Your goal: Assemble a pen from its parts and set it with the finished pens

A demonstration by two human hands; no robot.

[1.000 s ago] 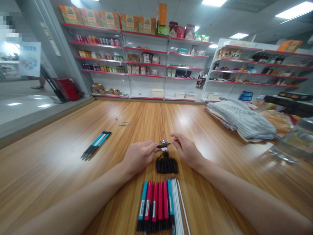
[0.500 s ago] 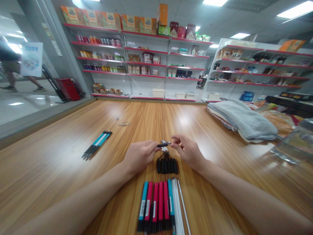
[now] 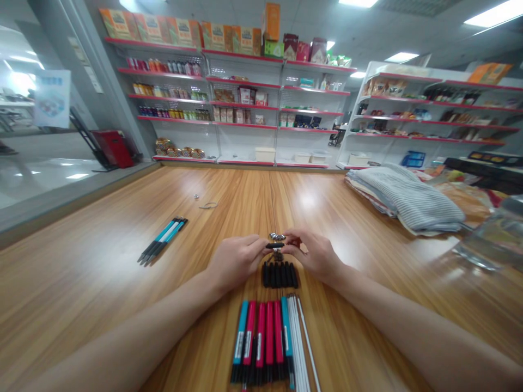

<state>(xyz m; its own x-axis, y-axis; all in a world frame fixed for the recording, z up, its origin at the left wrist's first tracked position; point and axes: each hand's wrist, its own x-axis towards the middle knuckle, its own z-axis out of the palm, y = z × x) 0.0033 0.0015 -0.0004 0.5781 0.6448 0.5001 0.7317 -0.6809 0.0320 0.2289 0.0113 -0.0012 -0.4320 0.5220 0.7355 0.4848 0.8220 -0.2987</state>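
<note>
Between my two hands a short black pen grip (image 3: 275, 246) is held level above the table. My left hand (image 3: 242, 258) pinches its left end. The fingers of my right hand (image 3: 311, 251) are closed at its right end; any small part in that pinch is hidden. Just behind the grip lie several small silvery pen tips (image 3: 277, 236). Small dark parts (image 3: 278, 256) are partly covered below it. A row of black pen grips (image 3: 280, 275) lies nearer to me. In front of that lie pink and blue pen barrels (image 3: 260, 337) and white refills (image 3: 300, 343).
At the left lie several blue and white pens (image 3: 163, 241), with a thin ring-shaped strip (image 3: 208, 205) and a small silvery piece (image 3: 196, 196) beyond. Folded cloths (image 3: 408, 198) and a clear container (image 3: 492, 239) stand at the right. Stocked shelves (image 3: 241, 81) rise behind the table.
The black grip has come slightly down and level, and my right fingers have closed in on its right end. A person walking at the far left has gone almost out of view.
</note>
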